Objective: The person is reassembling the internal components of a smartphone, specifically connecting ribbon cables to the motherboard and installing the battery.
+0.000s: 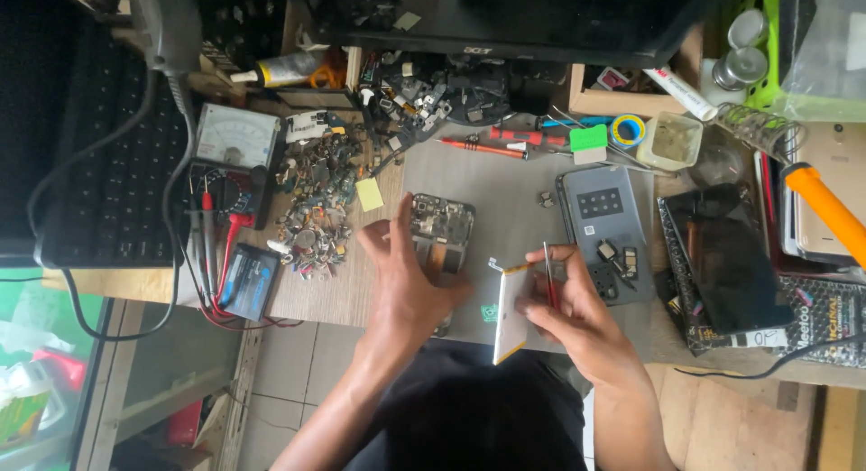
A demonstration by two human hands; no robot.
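Analog multimeter [238,137] with red probes well left of hands. Heap of small scrap parts [316,209] between (screws, chips). Grey phone back cover [603,217] just beyond right hand. Dark tablet [726,254] farther right; orange handle [825,205] beside it.

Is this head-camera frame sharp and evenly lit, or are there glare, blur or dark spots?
Head view: soft daylight, no hard shadows; the left hand and right hand are slightly soft; mild glare on the dark phone screen; the keyboard at left is underexposed.
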